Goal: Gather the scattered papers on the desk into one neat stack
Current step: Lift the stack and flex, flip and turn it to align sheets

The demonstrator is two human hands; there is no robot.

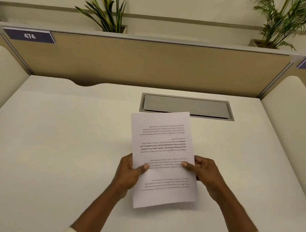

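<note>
With no loose sheets left on the desk, gathering looks done: the papers sit above it, mid-desk, left hand and right hand pinching the sides; squaring and setting down remain.

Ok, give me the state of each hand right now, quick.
Left hand: closed on the left edge of the printed papers, thumb on top.
Right hand: closed on the right edge of the same papers.
</note>
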